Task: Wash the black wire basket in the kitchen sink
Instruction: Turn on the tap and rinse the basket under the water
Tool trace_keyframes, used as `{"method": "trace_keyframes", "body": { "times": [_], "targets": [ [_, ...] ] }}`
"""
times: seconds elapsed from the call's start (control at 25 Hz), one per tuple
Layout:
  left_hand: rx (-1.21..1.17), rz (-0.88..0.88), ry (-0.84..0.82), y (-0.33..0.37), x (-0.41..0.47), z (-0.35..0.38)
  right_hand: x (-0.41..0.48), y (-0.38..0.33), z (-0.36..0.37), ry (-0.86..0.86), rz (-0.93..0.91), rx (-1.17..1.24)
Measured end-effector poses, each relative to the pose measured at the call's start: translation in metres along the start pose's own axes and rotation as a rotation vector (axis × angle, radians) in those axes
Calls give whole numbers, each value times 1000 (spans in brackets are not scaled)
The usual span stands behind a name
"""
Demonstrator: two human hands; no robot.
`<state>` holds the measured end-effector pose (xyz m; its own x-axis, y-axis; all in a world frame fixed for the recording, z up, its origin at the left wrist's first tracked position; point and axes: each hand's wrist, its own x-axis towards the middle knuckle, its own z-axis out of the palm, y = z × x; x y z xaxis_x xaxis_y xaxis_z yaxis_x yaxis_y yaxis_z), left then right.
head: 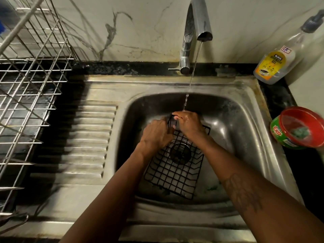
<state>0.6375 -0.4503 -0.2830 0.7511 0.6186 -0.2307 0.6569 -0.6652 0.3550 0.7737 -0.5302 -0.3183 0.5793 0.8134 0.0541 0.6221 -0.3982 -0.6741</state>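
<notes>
The black wire basket [172, 170] lies tilted in the steel sink [245, 137], over the drain. My left hand [155, 134] grips its far left edge with curled fingers. At the basket's far rim my right hand [188, 122] holds the wire, wet, with its fingers curled over the top. A thin stream of water from the tap [196, 32] falls onto my right hand. Both hands are slightly blurred.
A steel wire dish rack [29, 81] stands at the left beside the ribbed drainboard [89, 137]. A dishwash gel bottle [280, 57] leans at the back right. A red and green soap tub [301, 128] with a green scrubber sits on the right counter.
</notes>
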Motion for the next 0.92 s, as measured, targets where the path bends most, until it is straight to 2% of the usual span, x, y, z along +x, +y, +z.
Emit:
{"method": "trace_keyframes", "body": {
  "times": [0.08,0.16,0.28,0.48,0.64,0.76,0.84,0.92],
  "targets": [
    [-41,-6,32,2,4,12,3,-5,1,-50,19,-2],
    [-126,-9,-3,2,3,28,3,-4,-2,-98,1,-152],
    [-227,-55,36,-4,4,38,1,3,-18,-224,-118,-360],
    [-592,-301,157,6,7,25,1,24,-59,-314,-29,-454],
    [-829,-439,14,17,2,21,5,30,-52,-382,39,-490],
    [-859,-496,-12,18,-1,15,17,12,-32,-422,-51,-493],
    [-837,-492,31,18,-3,17,22,-5,-15,-437,-119,-487],
    [-785,-498,95,14,-6,20,20,-8,-12,-480,-113,-403]
  ]
}}
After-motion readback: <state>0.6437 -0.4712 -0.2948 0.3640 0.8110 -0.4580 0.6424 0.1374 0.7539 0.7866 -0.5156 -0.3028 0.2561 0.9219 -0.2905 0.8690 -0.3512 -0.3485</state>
